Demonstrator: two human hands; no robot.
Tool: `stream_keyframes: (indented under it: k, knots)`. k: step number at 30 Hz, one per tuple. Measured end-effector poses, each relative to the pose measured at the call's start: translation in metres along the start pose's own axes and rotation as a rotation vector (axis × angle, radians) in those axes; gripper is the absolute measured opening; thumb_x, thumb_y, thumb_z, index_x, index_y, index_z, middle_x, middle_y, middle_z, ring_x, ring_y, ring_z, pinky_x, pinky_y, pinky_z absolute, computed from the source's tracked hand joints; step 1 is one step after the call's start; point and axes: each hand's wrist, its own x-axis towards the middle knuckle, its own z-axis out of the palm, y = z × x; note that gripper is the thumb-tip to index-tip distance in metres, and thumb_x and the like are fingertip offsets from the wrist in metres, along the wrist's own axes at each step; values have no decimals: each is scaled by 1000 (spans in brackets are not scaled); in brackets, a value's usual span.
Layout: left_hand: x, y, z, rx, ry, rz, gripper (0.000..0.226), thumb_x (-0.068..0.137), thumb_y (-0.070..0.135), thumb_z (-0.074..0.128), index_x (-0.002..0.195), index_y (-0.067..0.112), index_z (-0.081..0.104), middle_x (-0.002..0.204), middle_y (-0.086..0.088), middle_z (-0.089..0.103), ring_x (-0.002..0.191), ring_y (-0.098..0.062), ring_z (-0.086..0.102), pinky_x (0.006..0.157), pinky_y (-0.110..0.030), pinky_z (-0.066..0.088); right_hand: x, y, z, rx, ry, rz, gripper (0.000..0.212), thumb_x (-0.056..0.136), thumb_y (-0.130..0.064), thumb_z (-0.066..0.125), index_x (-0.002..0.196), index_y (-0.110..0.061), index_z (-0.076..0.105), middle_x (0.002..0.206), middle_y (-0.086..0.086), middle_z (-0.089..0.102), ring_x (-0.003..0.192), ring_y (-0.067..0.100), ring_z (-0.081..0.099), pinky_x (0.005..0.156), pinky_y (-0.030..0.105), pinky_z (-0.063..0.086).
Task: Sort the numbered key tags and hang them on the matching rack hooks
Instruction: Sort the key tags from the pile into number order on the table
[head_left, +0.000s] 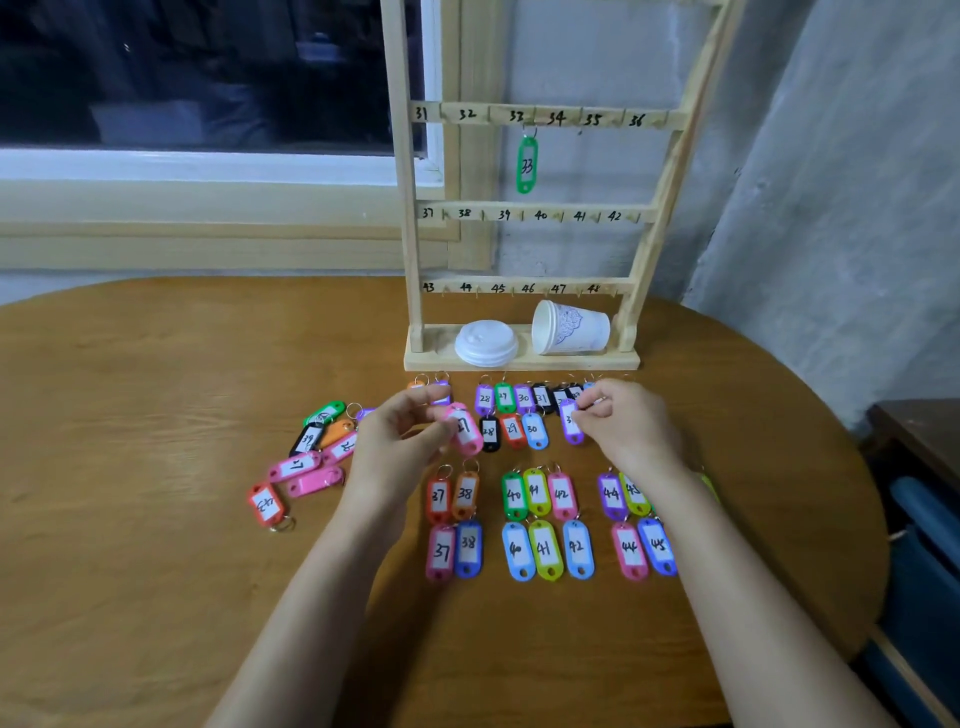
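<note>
Now the left hand (400, 431) pinches the pink tag 27 (464, 428) between thumb and fingers, very low over the table (156, 364); I cannot tell if it touches the wood. The long axis of the tag runs nearly away from the person, with the far end leaning a little to the left. Just right of this grip lie the purple tag 28 (484, 399) and, nearer to the person, the black tag 28 (489, 432), both with the same direction. So the place for 27 is, I judge, directly at the grip, left of the 28 pair, and the left hand is the nearer one. The right hand (623, 421), further right, pinches a purple tag (571, 427) whose number begins with 3; the rest is covered. Beyond both grips stands the rack (410, 234), with a green tag 33 (527, 165) hanging.
</note>
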Motion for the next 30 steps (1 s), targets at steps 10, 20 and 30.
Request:
stream_keyframes:
  k: [10, 20, 30]
  knots:
    - [10, -5, -8, 15, 14, 17, 29, 85, -2, 62, 110, 12, 63, 76, 2, 61, 66, -9, 64, 59, -16, 48, 9, -4, 9, -100, -93, -33, 9, 86, -29, 66, 94, -28, 64, 90, -11, 71, 76, 9, 58, 51, 21, 33]
    - [25, 3, -13, 97, 20, 86, 22, 80, -4, 68, 95, 12, 67, 82, -6, 69, 73, -11, 66, 66, -23, 56, -6, -53, 26, 270, -171, -250, 9, 82, -27, 68, 77, -35, 67, 79, -14, 70, 79, 2, 64, 76, 37, 55]
    - [40, 8, -41, 193, 26, 166, 22, 78, -5, 69, 92, 12, 68, 76, -2, 72, 71, -8, 67, 59, -14, 50, -11, -80, 54, 381, -231, -228, 5, 79, -23, 72, 83, -26, 70, 75, -13, 69, 74, -2, 64, 75, 28, 54]
